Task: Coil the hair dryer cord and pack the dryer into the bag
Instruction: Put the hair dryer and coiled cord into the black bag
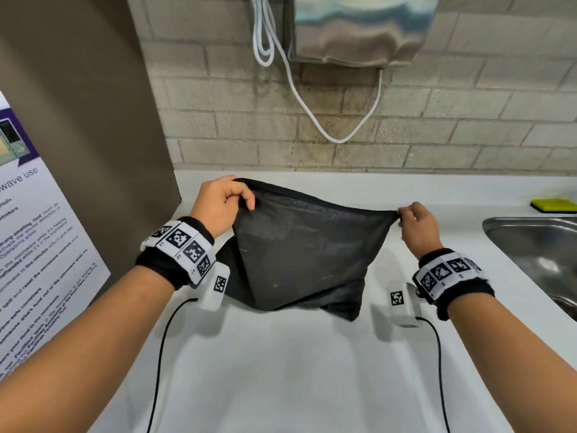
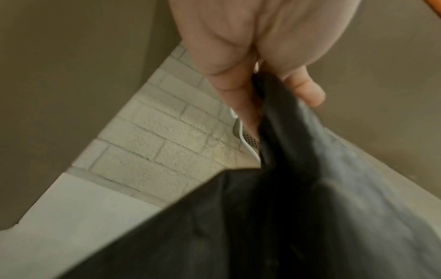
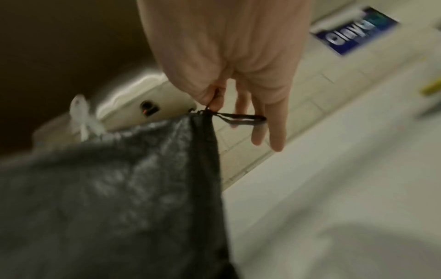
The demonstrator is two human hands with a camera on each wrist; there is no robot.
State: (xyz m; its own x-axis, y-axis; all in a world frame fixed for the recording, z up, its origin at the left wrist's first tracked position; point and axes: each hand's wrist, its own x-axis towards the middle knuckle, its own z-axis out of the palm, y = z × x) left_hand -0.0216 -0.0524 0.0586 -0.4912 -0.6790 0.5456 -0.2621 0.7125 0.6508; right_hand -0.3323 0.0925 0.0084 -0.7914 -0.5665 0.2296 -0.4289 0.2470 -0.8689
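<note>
Black bag stretched taut between both hands: left hand clamps one top corner, right hand pinches the zipper pull, probably to zip it.

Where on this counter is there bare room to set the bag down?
Bare counter lies between the forearms, in front of the black bag held by left hand and right hand. Another strip runs behind the bag along the brick wall. The right side is crowded by the sink and sponge.

White counter w/ steel sink set in at right; yellow sponge behind sink; black bag's bottom resting on counter.
</note>
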